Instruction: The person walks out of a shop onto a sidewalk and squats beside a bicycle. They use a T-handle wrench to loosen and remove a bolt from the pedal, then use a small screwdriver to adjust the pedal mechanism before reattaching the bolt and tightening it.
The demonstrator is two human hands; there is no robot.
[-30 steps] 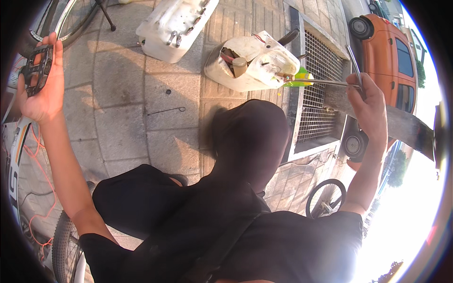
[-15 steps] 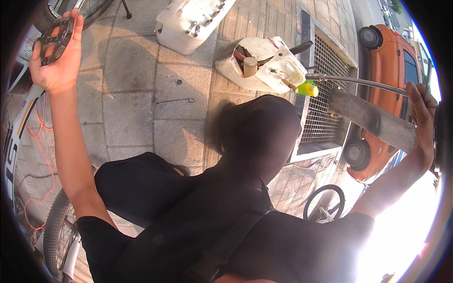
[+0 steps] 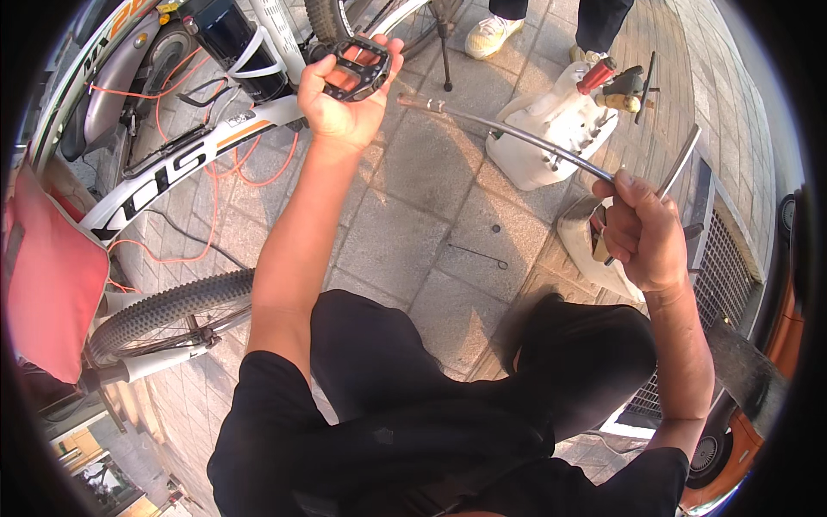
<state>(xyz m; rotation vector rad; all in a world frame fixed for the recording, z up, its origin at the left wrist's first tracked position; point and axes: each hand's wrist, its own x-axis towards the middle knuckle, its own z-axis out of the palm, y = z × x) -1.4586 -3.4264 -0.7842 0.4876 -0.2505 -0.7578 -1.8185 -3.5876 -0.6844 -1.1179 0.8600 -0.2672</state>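
Observation:
My left hand [image 3: 345, 116] is closed on a black bicycle pedal [image 3: 357, 69], palm up, with fingers along its edges. Whether the pedal is joined to the crank I cannot tell. In my right hand [image 3: 642, 226] is a T-handle socket wrench [image 3: 525, 138], gripped where the crossbar meets the long steel shaft. The shaft reaches left, and its socket end sits just right of the pedal, near my left fingers. Beside the pedal stands a white bicycle frame [image 3: 185, 164] with a dark bottle [image 3: 237, 47] on it.
A white cut-open jug [image 3: 525, 151] holding tools stands at right; a second cut jug [image 3: 581, 233] is partly behind my right hand. A thin hooked wire [image 3: 478, 256] lies on the paving. Orange cord [image 3: 211, 202] trails by the bicycle. A person's shoe [image 3: 493, 36] shows at top.
My view has swung left toward the bicycle. The wrench in my right hand has moved from the jug at right to near the pedal. My left hand still holds the pedal.

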